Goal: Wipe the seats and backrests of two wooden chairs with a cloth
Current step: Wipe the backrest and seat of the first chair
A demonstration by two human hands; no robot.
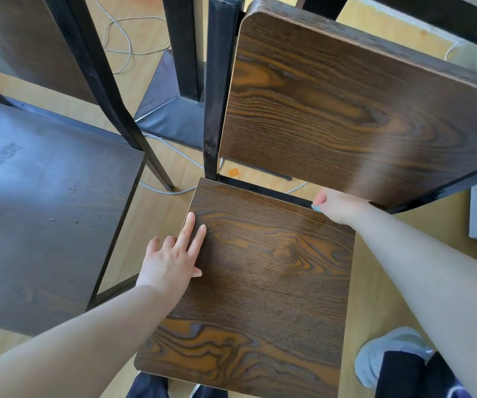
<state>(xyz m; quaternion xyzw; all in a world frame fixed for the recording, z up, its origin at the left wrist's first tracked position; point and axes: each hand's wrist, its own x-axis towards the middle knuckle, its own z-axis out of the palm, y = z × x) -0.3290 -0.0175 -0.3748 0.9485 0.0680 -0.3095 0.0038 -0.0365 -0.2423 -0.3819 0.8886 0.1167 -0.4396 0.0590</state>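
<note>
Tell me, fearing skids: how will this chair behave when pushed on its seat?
The chair probably feels stiff: board seat on black metal frame. It may slide on the smooth floor; the flat left hand likely steadies it.

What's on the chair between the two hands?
Nothing but bare wood. In the head view, the seat stretches clear between the left hand, flat on its edge, and the right hand gripping the cloth at the back.

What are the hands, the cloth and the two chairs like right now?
Left hand: open, flat on the brown wood-grain chair seat.
Right hand: gripping the light blue cloth at that seat's back edge.
Light blue cloth: bunched, mostly hidden in the hand.
Dark wooden seat on the left: speckled with bits, untouched.
</note>
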